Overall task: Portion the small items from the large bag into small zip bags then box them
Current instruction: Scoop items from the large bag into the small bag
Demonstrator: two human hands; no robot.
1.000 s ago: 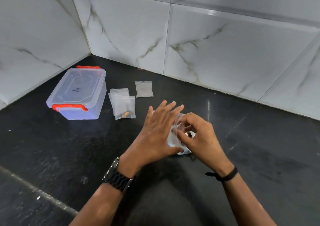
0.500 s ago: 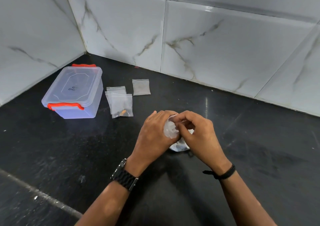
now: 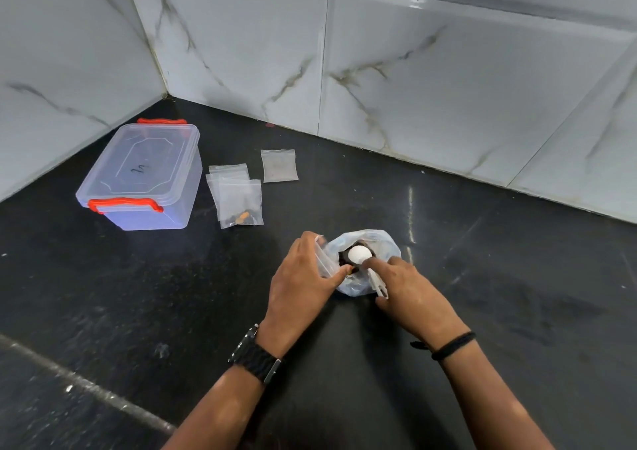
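Too small to identify: dark bits in the large bag [image 3: 386, 249], perhaps seeds. Partly hidden: scoop handle [image 3: 376, 282] behind the right hand [image 3: 410, 287].

your left hand [image 3: 303, 284] pinches the large bag [image 3: 382, 246] open at its rim. your right hand [image 3: 410, 287] holds a white scoop [image 3: 360, 254] inside it.
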